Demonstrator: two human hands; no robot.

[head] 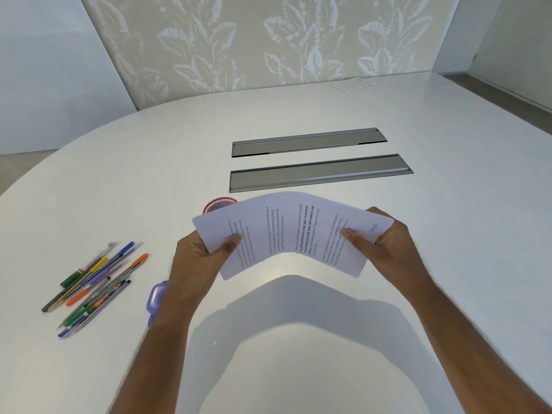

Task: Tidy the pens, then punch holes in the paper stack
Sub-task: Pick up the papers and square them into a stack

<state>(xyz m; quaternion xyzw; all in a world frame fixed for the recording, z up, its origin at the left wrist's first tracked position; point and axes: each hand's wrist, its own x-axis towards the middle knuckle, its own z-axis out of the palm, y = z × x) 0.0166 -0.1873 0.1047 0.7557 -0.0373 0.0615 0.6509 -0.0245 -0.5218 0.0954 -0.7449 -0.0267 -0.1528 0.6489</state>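
Both hands grip the paper stack (294, 231), left hand (203, 258) and right hand (388, 243) pinching opposite ends, bowing it above the white table (448, 204). Pens (95, 282) lie scattered near left; a red cup (216, 204) peeks behind, a purple hole punch (156, 297) beside the left wrist.

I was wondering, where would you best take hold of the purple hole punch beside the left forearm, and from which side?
Probably from above, across its two long sides near the rounded far end. The purple hole punch lies flat on the table, and the left hand, now holding the paper stack, has its forearm covering the punch's right side, so approach from the open left.
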